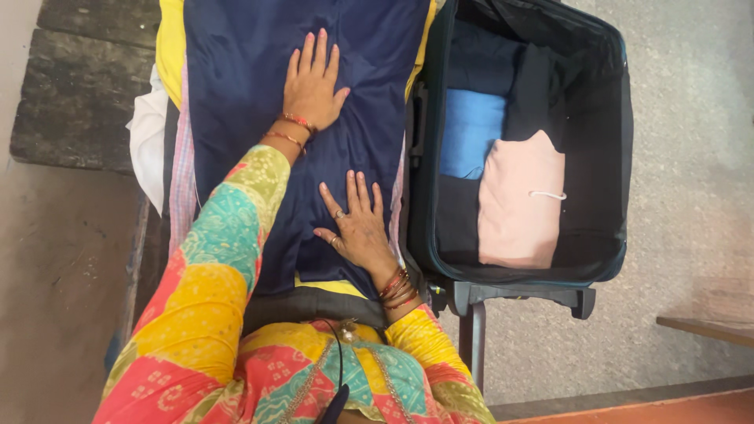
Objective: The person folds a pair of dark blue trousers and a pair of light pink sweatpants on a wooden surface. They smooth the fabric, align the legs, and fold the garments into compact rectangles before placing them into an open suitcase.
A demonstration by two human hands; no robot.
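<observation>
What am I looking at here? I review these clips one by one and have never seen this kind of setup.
This is one picture from a camera worn on a person's head, looking down at their own bare hands. There is no machine. The left hand and the right hand both lie flat, palms down, on a navy blue garment spread over a yellow cloth; neither hand grips anything. To the right stands an open suitcase holding folded clothes: a light blue piece, a pale pink piece and dark ones.
</observation>
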